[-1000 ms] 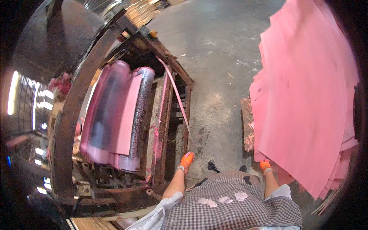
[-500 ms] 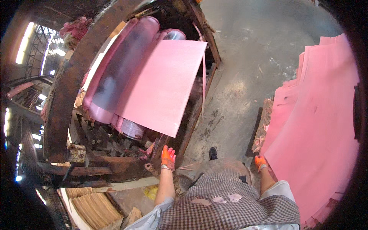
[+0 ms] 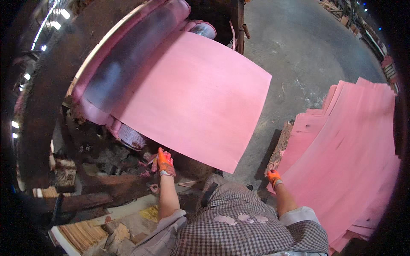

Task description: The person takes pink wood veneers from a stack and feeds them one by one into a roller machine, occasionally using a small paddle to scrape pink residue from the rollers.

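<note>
A pink-coated veneer sheet (image 3: pixel 196 98) sticks out from between the rollers of a machine, its free end reaching right over the floor. My left hand (image 3: pixel 165 162), in an orange glove, is held just below the sheet's near edge, fingers stretched out and apart, holding nothing. To the right, my right hand (image 3: pixel 273 176), gloved too, is beside the left edge of a stack of pink sheets (image 3: pixel 337 162). Its fingers look bent, but they are too small to show whether they grip the edge.
The large pink-smeared roller (image 3: pixel 124 64) and a smaller metal roller (image 3: pixel 131 137) sit in a dark, dirty frame. Grey concrete floor (image 3: pixel 290 47) lies between machine and stack. Wooden boards (image 3: pixel 83 234) lie at the lower left. A rough block (image 3: pixel 279 147) edges the stack.
The pink sheet has come farther out of the rollers, to the right. In the picture, both hands have shifted left, and the stack sits lower as the view turned.
</note>
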### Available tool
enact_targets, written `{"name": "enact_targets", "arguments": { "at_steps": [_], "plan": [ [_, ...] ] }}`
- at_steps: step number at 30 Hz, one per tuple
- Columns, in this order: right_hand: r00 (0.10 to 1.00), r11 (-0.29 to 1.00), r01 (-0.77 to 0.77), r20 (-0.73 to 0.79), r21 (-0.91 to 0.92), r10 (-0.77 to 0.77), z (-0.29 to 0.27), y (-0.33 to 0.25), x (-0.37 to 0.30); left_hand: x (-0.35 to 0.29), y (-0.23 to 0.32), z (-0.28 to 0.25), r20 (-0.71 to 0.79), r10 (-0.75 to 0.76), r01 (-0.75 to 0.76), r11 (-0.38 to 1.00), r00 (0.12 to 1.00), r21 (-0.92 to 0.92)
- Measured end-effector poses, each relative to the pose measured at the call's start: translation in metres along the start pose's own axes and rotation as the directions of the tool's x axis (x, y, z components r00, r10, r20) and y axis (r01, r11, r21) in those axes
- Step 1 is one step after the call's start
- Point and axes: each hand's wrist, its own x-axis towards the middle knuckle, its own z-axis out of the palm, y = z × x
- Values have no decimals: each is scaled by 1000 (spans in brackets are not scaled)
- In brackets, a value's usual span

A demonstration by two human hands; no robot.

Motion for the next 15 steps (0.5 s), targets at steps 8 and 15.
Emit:
{"name": "enact_targets", "arguments": {
  "at_steps": [8,15],
  "plan": [
    [991,999,-41,130,23,38,32,-73,-45,75,39,15,-109,161,-166,985,981,-43],
    [968,1000,5,249,5,-7,67,-170,-76,93,52,17,295,81,-42,990,952,-134]
  ]
}}
